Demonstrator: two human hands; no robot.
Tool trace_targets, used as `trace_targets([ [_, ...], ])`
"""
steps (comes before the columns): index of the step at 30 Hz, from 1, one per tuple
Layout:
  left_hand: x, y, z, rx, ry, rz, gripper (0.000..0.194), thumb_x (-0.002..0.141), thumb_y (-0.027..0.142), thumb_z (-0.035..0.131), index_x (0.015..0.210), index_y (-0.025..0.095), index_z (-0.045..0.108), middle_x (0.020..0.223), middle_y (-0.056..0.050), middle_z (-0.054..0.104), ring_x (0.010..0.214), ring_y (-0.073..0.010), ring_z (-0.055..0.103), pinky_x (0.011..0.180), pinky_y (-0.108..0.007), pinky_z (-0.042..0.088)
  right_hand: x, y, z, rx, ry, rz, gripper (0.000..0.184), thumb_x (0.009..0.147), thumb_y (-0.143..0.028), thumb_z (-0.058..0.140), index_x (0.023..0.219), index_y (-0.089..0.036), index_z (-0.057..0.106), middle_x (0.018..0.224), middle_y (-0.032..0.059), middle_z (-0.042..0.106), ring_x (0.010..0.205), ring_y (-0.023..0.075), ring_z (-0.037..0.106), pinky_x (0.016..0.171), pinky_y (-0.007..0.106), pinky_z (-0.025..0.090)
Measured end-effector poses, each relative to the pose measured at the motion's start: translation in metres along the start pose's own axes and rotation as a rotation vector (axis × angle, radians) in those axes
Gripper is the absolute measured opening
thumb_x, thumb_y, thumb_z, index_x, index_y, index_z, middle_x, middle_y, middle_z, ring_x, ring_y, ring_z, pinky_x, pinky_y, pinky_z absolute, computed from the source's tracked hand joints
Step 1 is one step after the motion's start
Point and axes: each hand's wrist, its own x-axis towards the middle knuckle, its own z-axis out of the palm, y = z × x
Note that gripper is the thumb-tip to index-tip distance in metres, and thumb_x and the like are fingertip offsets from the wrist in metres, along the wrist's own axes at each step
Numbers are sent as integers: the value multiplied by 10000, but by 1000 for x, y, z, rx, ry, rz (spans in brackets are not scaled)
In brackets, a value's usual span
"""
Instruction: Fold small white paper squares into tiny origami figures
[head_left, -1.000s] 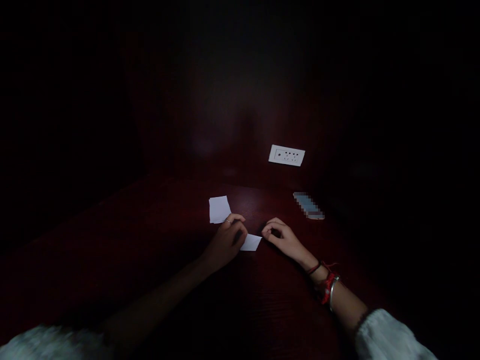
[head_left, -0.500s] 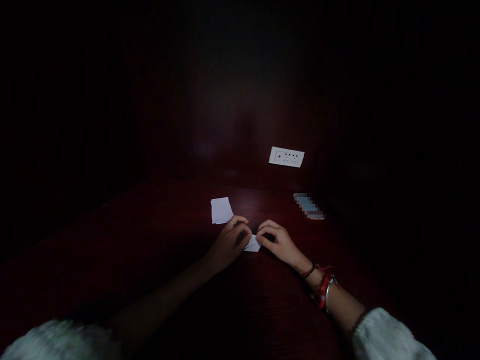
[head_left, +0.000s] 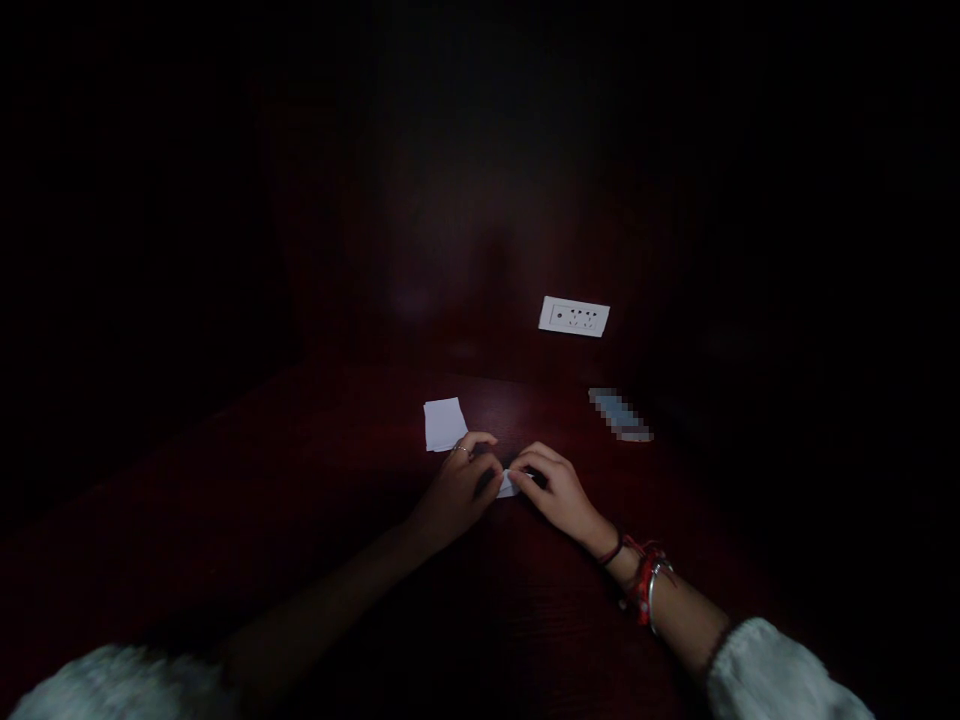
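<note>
- The small paper [head_left: 508, 487] is placed on the table [head_left: 337, 440] between the two hands, directly at the fingertips of both; neither hand is clearly nearer.
- Its left side is met by the left hand [head_left: 455, 503], its right side by the right hand [head_left: 562, 495].
- Each grip appears to be closed on the paper by thumb and finger.
- Its long axis cannot be told, since its ends are covered.
- A paper stack [head_left: 445, 424] is set just beyond the left hand.
- A phone [head_left: 619, 415] is laid beyond the right hand.
</note>
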Motion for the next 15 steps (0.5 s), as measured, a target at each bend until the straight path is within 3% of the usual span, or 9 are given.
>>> trace_targets([
  [7, 0, -5, 2, 28, 26, -21, 70, 751, 144, 425, 758, 174, 487, 1067, -46, 340, 1012, -170, 367, 855, -322, 326, 0, 1, 2, -17, 62, 42, 129, 773, -208, 428, 728, -173, 544, 711, 17, 499, 686, 117, 464, 625, 227, 368],
  [15, 1, 12, -9, 203, -20, 39, 84, 758, 134, 399, 747, 159, 478, 1037, -64, 372, 1039, -204, 337, 838, -364, 329, 0, -7, -1, -124, 27, -22, 110, 779, -200, 410, 754, -175, 513, 755, 23, 500, 741, 128, 448, 703, 258, 339],
])
